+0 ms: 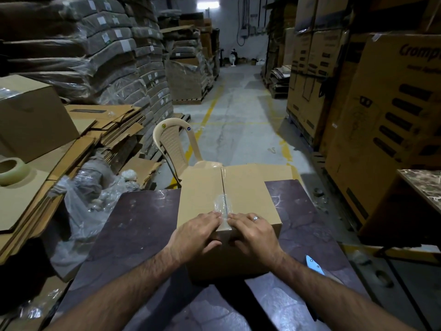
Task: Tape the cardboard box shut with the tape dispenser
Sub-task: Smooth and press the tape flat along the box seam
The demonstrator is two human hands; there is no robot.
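Cardboard box point(202, 192) lying mid-way on the dark table point(143, 223), flaps closed
Likely light for its bulk, stiff at the edges but giving along the centre seam, best steadied at the near rim; left hand point(198, 232) and right hand point(253, 232) lie spread, fingers flat on top either side of the seam, pressing a crinkled strip of clear tape point(223, 204), gripping nothing

place: warehouse | stacked cartons point(310, 75) | wrapped sacks point(112, 44) | floor lines point(210, 108)
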